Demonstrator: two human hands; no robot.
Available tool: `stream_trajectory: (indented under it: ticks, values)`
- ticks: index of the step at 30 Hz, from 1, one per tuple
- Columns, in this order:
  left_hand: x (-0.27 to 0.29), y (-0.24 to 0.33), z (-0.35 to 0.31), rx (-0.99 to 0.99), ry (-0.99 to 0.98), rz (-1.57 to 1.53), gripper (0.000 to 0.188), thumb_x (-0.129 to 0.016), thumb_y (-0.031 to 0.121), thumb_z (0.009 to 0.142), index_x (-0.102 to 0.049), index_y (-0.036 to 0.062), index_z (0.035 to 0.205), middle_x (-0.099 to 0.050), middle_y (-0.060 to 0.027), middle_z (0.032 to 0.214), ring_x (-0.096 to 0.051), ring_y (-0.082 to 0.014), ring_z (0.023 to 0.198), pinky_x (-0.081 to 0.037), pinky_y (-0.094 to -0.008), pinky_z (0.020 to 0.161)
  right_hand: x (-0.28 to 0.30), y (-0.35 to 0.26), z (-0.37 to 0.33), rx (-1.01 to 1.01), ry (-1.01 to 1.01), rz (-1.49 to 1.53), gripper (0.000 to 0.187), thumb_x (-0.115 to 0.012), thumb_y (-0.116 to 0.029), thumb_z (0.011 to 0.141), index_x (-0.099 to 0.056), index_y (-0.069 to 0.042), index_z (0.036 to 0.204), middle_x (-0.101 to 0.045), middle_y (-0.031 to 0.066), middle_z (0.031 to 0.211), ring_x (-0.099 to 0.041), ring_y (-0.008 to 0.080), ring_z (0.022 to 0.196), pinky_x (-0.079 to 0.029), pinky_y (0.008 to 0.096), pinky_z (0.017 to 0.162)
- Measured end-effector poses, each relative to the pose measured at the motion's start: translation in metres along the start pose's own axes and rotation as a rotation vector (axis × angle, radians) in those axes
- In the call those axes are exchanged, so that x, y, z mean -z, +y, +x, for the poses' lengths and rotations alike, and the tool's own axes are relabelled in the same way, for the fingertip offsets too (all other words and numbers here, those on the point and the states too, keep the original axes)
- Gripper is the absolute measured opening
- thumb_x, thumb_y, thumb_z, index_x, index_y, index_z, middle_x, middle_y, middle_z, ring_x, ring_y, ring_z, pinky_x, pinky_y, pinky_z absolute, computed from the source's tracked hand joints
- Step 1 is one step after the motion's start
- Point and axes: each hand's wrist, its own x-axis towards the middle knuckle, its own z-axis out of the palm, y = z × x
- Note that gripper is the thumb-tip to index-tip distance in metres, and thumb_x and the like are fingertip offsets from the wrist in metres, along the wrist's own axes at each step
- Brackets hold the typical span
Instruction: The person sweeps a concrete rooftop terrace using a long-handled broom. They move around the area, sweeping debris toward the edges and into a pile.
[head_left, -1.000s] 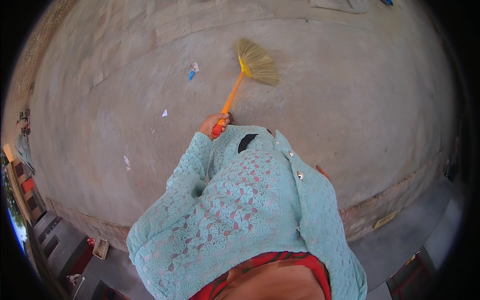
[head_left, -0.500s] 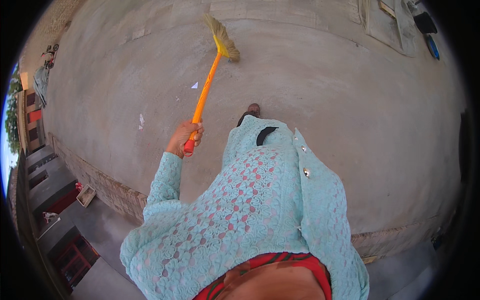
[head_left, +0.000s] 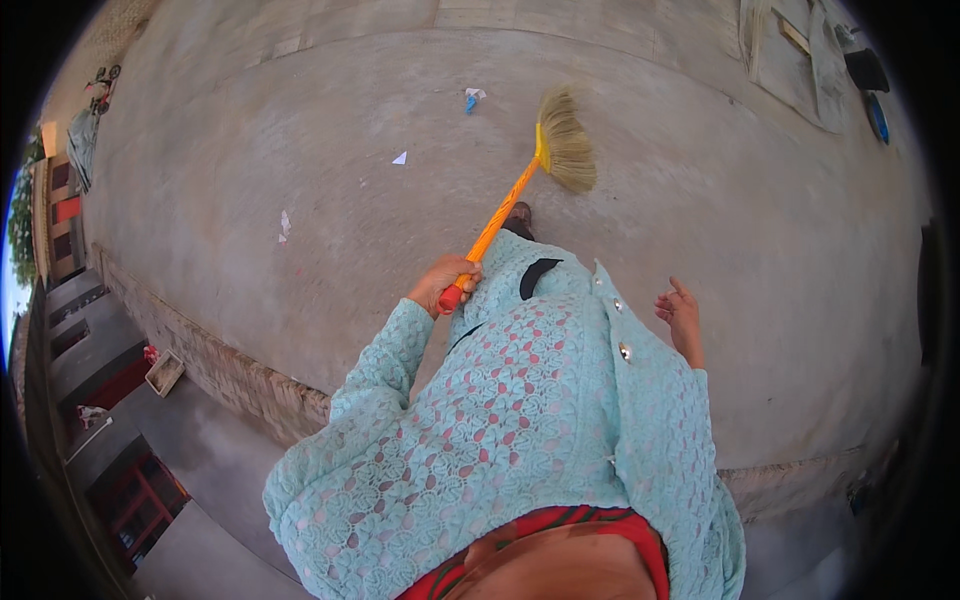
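Observation:
My left hand [head_left: 447,281] is wrapped round the orange handle of a broom [head_left: 510,200], close to its red end. The broom's straw bristles [head_left: 568,145], joined by a yellow collar, fan out ahead of me near my shoe [head_left: 520,213]. Whether the bristles touch the ground I cannot tell. On my right side my right hand [head_left: 682,315] hangs with nothing in it, its fingers apart. Scraps lie on the ground left of the bristles: a blue and white piece [head_left: 472,99], a small white paper [head_left: 400,158] and a pale scrap [head_left: 284,226].
The concrete ground [head_left: 330,120] spreads around me. A low brick edge [head_left: 220,370] runs behind at the left, with a wooden box [head_left: 165,372] below it. A grey sheet [head_left: 800,75], a black bucket [head_left: 866,71] and a blue basin [head_left: 877,118] lie far right.
My left hand has swung the broom to the right, and its bristles have moved away from the blue and white scrap, which now shows. My right hand has come into view.

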Motion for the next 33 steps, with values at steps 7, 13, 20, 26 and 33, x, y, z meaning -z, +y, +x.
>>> stream_trajectory:
  ticks: [7,13,20,26,33]
  values:
    - [0.069,-0.003,0.009,-0.125,0.323,-0.092,0.011,-0.05,0.011,0.075,-0.045,0.0024,0.078,-0.047,-0.0024,0.057,-0.043,-0.0076,0.04,-0.038,-0.0207,0.032,-0.046,-0.08,0.017,0.154,-0.215,-0.055,0.044,-0.044,-0.014,0.08,-0.035,-0.003,0.122,-0.051,0.0041,0.081,-0.05,0.011,0.071,-0.043,0.0222,0.062]
    - [0.073,0.008,0.005,-0.313,0.425,0.086,0.008,-0.048,0.01,0.074,-0.044,0.0041,0.077,-0.046,-0.0021,0.056,-0.044,-0.0077,0.039,-0.038,-0.0212,0.031,-0.057,-0.115,0.025,0.246,-0.236,-0.108,0.043,-0.044,-0.014,0.081,-0.036,-0.003,0.121,-0.051,0.0027,0.08,-0.05,0.0103,0.071,-0.043,0.0226,0.062]
    - [-0.031,0.033,-0.06,-0.363,0.16,0.077,0.017,-0.049,0.007,0.074,-0.039,0.0046,0.087,-0.046,-0.0022,0.061,-0.044,-0.0068,0.038,-0.04,-0.02,0.031,0.076,-0.029,0.001,-0.089,0.158,-0.217,0.045,-0.044,-0.012,0.077,-0.035,-0.002,0.121,-0.052,0.0041,0.077,-0.052,0.0117,0.067,-0.044,0.0245,0.057]
    - [-0.072,0.055,-0.05,-0.193,-0.167,0.102,0.018,-0.05,0.008,0.076,-0.039,0.0041,0.09,-0.047,-0.0026,0.062,-0.044,-0.0063,0.038,-0.04,-0.0193,0.032,0.087,0.085,-0.068,-0.272,0.261,-0.177,0.047,-0.046,-0.01,0.075,-0.037,0.001,0.119,-0.055,0.012,0.088,-0.055,0.0165,0.07,-0.046,0.0262,0.06]
    - [-0.108,0.073,0.048,0.067,-0.449,0.265,0.02,-0.051,0.01,0.076,-0.043,-0.0003,0.091,-0.048,-0.0044,0.064,-0.042,-0.0068,0.037,-0.037,-0.0184,0.032,0.041,0.107,-0.071,-0.003,0.014,-0.322,0.044,-0.045,-0.01,0.075,-0.039,0.004,0.116,-0.053,0.0165,0.099,-0.054,0.0169,0.08,-0.045,0.0246,0.068]
